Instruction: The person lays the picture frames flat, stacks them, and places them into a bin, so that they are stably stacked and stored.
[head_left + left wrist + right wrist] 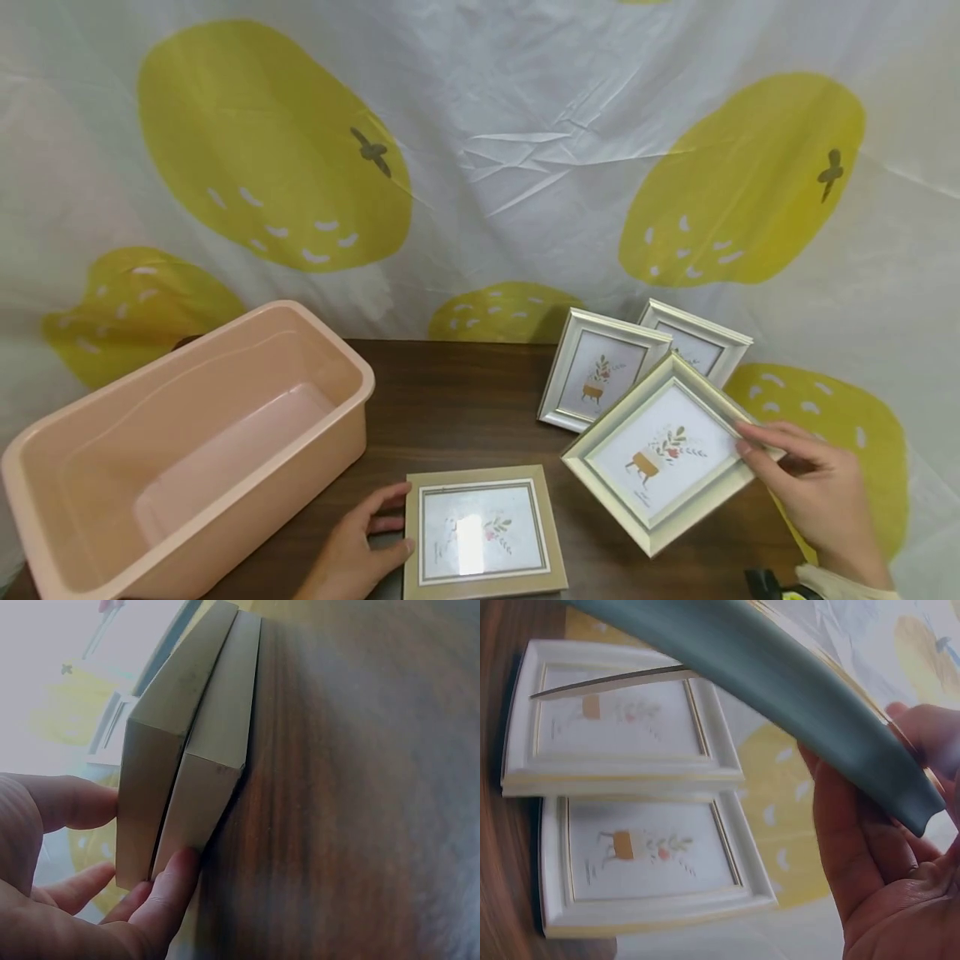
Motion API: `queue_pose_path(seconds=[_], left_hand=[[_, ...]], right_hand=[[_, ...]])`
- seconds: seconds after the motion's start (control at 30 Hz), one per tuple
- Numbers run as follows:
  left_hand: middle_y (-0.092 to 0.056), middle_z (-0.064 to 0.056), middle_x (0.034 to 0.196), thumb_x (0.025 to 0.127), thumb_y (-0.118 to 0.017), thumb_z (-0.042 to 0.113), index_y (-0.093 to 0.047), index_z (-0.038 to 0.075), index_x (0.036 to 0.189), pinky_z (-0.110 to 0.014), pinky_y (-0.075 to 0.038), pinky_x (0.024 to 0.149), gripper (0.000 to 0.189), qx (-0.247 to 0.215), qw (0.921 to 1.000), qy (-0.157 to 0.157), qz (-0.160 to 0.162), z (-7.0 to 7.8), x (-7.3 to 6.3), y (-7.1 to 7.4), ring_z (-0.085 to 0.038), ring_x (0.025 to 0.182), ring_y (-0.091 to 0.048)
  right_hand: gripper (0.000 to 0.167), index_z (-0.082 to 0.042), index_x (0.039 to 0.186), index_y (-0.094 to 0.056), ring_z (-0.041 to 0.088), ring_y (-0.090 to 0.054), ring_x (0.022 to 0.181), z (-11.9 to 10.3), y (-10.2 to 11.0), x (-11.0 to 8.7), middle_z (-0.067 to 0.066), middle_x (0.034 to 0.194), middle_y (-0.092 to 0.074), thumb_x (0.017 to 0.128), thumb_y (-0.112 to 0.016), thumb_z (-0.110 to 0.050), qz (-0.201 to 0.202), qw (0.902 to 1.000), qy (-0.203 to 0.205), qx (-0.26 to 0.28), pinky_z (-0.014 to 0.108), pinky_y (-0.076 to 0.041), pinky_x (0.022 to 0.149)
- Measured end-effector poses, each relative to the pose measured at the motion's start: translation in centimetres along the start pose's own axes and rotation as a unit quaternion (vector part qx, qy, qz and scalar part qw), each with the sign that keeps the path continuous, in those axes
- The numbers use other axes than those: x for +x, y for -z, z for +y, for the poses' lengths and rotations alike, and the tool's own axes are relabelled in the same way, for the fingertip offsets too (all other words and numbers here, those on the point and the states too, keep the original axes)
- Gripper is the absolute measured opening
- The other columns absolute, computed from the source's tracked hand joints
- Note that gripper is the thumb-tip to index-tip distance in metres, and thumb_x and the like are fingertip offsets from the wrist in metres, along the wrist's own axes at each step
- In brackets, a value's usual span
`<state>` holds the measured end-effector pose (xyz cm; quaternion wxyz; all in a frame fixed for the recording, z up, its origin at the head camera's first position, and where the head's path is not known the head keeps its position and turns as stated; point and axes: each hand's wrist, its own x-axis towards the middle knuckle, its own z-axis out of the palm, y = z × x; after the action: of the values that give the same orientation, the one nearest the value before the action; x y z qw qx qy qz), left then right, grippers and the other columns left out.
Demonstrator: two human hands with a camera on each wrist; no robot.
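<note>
My right hand (825, 475) pinches a cream picture frame (652, 533) at its right corner, holding it tilted above the table. In the right wrist view its edge (772, 682) looks blue-grey, with a thin strip jutting out beside it. My left hand (360, 542) touches the left side of a beige picture frame (551, 533) lying flat. From the left wrist, that upper frame (154, 765) is seen stacked on a second frame (217, 742), with fingers resting against their sides. Two white picture frames (555, 392) (660, 922) stand upright behind the held one, partly hidden by it.
A pink plastic bin (262, 492) stands on the left of the dark wooden table (442, 392), and nothing shows inside it. A white curtain with yellow fruit prints (510, 225) hangs right behind the table.
</note>
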<state>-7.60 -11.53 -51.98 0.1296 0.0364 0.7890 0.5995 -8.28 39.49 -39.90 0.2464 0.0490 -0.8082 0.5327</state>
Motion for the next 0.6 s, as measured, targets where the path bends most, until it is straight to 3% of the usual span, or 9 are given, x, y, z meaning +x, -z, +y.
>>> queue_pose_path(seconds=[0.13, 0.37, 0.53, 0.6], left_hand=[[-0.06, -0.016, 0.145, 0.086, -0.086, 0.011, -0.058, 0.015, 0.148, -0.036, -0.058, 0.092, 0.068, 0.006, 1.0, 0.004, -0.002, 0.2, 0.0, 0.0, -0.03, 0.119, -0.068], [-0.063, -0.014, 0.143, 0.083, -0.087, 0.009, -0.061, 0.014, 0.145, -0.03, -0.056, 0.092, 0.067, 0.011, 0.9998, -0.008, 0.011, 0.5, -0.1, 0.1, -0.027, 0.117, -0.069], [-0.064, -0.012, 0.143, 0.083, -0.088, 0.01, -0.062, 0.016, 0.144, -0.03, -0.054, 0.093, 0.067, 0.021, 0.9997, 0.0, 0.014, 0.7, 0.0, 0.0, -0.024, 0.116, -0.07], [-0.063, -0.012, 0.145, 0.082, -0.088, 0.01, -0.063, 0.015, 0.143, -0.033, -0.054, 0.094, 0.066, 0.021, 0.9996, 0.002, 0.019, 0.7, -0.1, 0.0, -0.024, 0.116, -0.071]], right_hand=[[0.026, 0.02, 0.104, -0.073, 0.005, -0.066, 0.071, -0.5, -0.9, 0.0, -0.004, 0.102, -0.082, 0.08, -0.072, 0.028, 0.026, 0.9985, 0.001, 0.047, 0.016, -0.046, 0.053], [0.029, 0.019, 0.104, -0.073, 0.003, -0.067, 0.07, -0.5, -2.5, 0.0, -0.003, 0.104, -0.083, 0.079, -0.068, 0.032, 0.029, 0.9934, 0.024, 0.108, 0.016, -0.044, 0.05], [0.028, 0.016, 0.105, -0.075, 0.002, -0.053, 0.053, -0.6, -4.1, -0.2, -0.004, 0.102, -0.083, 0.081, -0.07, 0.029, 0.042, 0.9906, 0.001, 0.13, 0.024, -0.031, 0.041], [0.028, 0.015, 0.105, -0.076, 0.003, -0.039, 0.044, -0.7, -4.7, -0.3, -0.006, 0.1, -0.083, 0.081, -0.071, 0.027, 0.049, 0.9909, -0.011, 0.125, 0.028, -0.024, 0.039]])
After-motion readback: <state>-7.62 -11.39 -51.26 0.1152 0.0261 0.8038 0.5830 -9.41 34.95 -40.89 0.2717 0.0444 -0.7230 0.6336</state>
